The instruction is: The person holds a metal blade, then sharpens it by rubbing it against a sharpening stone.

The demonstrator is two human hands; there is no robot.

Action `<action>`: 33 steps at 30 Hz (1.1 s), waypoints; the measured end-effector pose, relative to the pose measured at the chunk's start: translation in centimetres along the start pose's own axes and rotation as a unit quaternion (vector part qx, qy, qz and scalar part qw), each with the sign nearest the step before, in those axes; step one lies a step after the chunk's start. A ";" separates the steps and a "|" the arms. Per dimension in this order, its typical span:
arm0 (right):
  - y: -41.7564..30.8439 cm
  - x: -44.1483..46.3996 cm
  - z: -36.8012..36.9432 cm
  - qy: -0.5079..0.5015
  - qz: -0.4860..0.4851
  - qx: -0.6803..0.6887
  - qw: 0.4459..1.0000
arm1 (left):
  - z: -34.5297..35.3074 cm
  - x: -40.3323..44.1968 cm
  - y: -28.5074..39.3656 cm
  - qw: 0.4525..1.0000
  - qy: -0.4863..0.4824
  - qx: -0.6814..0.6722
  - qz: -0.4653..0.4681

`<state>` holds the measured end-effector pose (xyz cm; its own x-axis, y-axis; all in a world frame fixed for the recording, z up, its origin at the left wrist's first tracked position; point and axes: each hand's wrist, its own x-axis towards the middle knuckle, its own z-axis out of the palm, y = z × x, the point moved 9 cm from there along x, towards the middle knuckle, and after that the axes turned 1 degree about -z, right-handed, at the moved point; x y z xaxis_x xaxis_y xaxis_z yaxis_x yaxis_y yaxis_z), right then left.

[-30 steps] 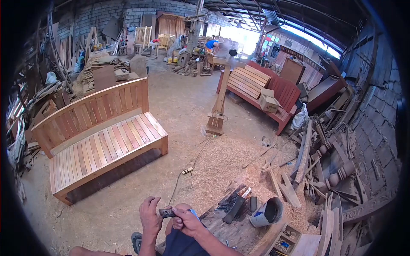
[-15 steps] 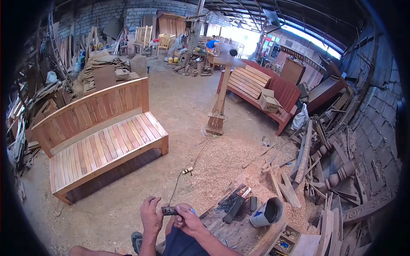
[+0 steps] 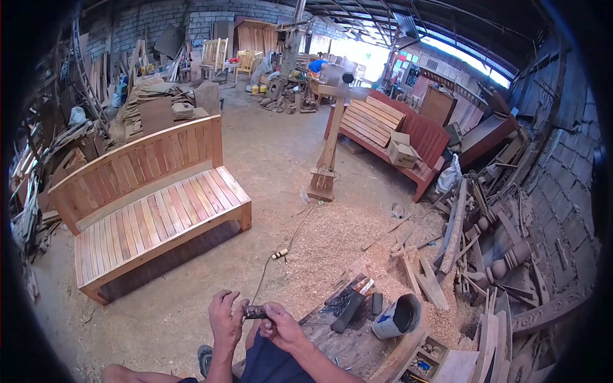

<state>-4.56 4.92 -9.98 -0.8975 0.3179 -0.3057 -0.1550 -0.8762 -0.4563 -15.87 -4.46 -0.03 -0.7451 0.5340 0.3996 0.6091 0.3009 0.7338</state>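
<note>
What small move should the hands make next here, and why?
Probably a slight turn of the dark piece by the left hand, to check another side: the right hand grips one end, the left hand's fingers are by the opposite end, and the piece's middle shows between them.

A furniture-making woodworking shop: pale wood shavings (image 3: 335, 233) strewn over the dusty grey-brown floor (image 3: 271, 150), a slatted light-brown wooden settee (image 3: 153, 220), a long reddish-brown wooden settee (image 3: 433, 142), piled brown timber offcuts (image 3: 153, 91), rough grey block walls (image 3: 147, 33)
</note>
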 end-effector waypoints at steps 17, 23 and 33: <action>-3.2 -3.1 -1.1 -0.013 -0.036 0.026 0.999 | 3.8 -1.2 4.6 0.997 -0.012 0.029 0.066; -7.2 -6.5 -3.1 0.024 -0.096 -0.016 0.995 | 5.2 -0.2 6.4 0.995 -0.018 0.041 0.087; -28.6 -23.0 -16.7 0.297 -0.413 -0.117 0.853 | -1.0 17.8 18.3 0.946 0.082 0.092 0.299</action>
<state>27.36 28.73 -3.83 -0.1443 0.9801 -0.1363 -0.4836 -0.1900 -0.8544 -18.27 9.79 21.04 -0.2755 0.5273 0.8038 0.9608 0.1244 0.2477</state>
